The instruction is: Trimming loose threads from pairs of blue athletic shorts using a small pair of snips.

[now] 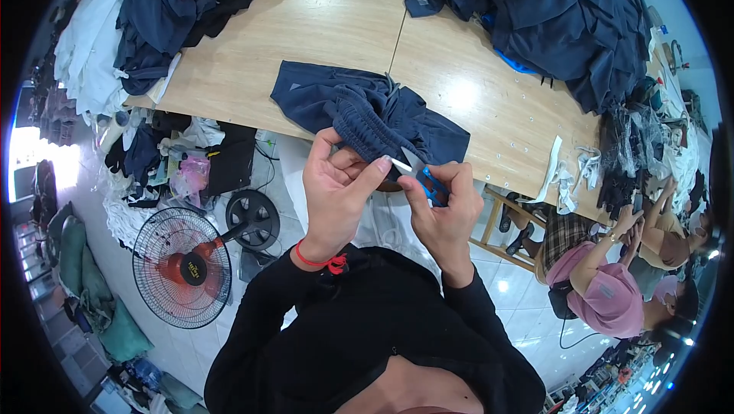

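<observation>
A pair of navy shorts [367, 120] lies bunched at the table's near edge, its gathered elastic waistband toward me. My left hand [332, 192], with a red string round the wrist, is closed on the waistband, thumb and forefinger pinched together. Blue-handled snips [433, 187] are gripped in my right hand [449, 211], their blades pointing up and left at the waistband. Between the left thumb tip and the blades shows a narrow bright strip; I cannot tell whether it is cord or metal. The cloth hides some of my left fingers.
Heaped navy garments [562, 12] cover the table's far right; another navy pile [172, 9] and white cloth [88, 47] lie far left. White scraps [567, 177] sit on the table [489, 135] at right. A fan [182, 267] stands lower left. People in pink [612, 288] and brown sit at right.
</observation>
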A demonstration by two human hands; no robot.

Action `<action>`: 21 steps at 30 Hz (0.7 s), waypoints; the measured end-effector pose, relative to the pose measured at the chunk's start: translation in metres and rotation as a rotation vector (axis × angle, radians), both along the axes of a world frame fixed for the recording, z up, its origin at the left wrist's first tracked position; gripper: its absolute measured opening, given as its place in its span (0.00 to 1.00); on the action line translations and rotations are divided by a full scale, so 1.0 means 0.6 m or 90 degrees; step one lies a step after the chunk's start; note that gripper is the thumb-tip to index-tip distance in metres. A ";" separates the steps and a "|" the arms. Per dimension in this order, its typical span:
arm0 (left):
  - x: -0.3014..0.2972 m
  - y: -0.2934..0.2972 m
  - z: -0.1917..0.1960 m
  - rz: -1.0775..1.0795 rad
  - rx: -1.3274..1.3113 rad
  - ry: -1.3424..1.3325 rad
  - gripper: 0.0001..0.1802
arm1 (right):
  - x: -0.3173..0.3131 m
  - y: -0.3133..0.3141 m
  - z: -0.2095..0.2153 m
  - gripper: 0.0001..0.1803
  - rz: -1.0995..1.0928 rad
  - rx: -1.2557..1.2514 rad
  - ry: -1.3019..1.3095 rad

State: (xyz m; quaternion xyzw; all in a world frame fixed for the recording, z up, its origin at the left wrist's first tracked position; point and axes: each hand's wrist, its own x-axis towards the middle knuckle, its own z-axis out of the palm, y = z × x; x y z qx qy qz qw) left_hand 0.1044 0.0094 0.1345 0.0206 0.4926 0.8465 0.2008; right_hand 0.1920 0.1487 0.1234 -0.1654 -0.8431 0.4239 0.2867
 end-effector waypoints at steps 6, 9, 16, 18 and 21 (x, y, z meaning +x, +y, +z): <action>0.001 -0.001 -0.001 -0.009 -0.006 0.010 0.26 | -0.002 0.002 -0.003 0.23 -0.019 -0.009 0.001; -0.001 -0.002 -0.004 -0.013 -0.007 0.012 0.27 | -0.003 0.004 0.003 0.22 -0.015 0.024 -0.012; -0.021 -0.012 -0.003 0.030 0.071 -0.089 0.28 | 0.001 0.188 -0.086 0.18 -0.305 -0.026 -0.045; -0.027 -0.020 -0.006 0.030 0.073 -0.089 0.28 | 0.012 0.269 -0.170 0.20 -0.339 0.029 -0.166; -0.030 -0.016 -0.006 0.026 0.089 -0.098 0.29 | 0.058 0.371 -0.279 0.22 -0.348 0.160 -0.239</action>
